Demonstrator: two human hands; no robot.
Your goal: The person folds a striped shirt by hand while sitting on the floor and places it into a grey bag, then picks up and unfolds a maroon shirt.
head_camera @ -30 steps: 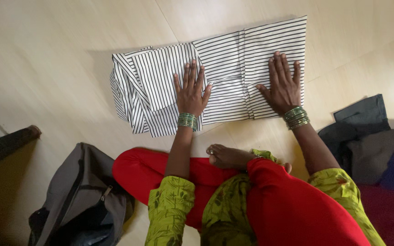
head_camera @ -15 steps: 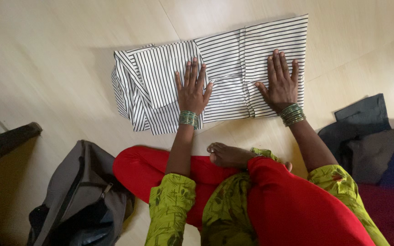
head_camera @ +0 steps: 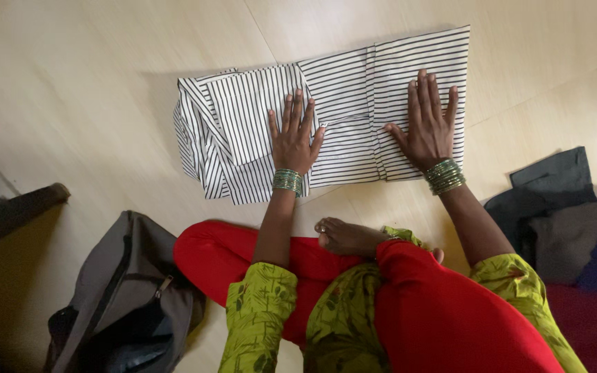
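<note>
Presently noted: left hand (head_camera: 294,139) laid flat, palm down, fingers spread and pointing to the far side, gripping nothing, pressed on the middle of a striped shirt (head_camera: 340,90). Right hand (head_camera: 428,126) likewise flat and open, fingers together, thumb out to the left, pressed on the right part of the same shirt, holding nothing. Green bangles (head_camera: 287,181) on the left wrist, at the near edge of the cloth; a like stack on the right wrist, also at that edge. Shirt folded into a long band, black stripes on white, lying on the pale floor (head_camera: 91,83) on the far side of the knees; left end bunched in loose folds, right end smooth and square. Sleeves of a green patterned top (head_camera: 257,311) over both forearms. Red trousers (head_camera: 443,318) on crossed legs at the near edge, one bare foot (head_camera: 347,237) resting between the arms. Grey bag (head_camera: 126,290), partly open, on the floor to the near left. Dark folded clothes (head_camera: 554,207) piled to the right, well apart from the shirt. Dark object at the left edge, too cut off to identify.
</note>
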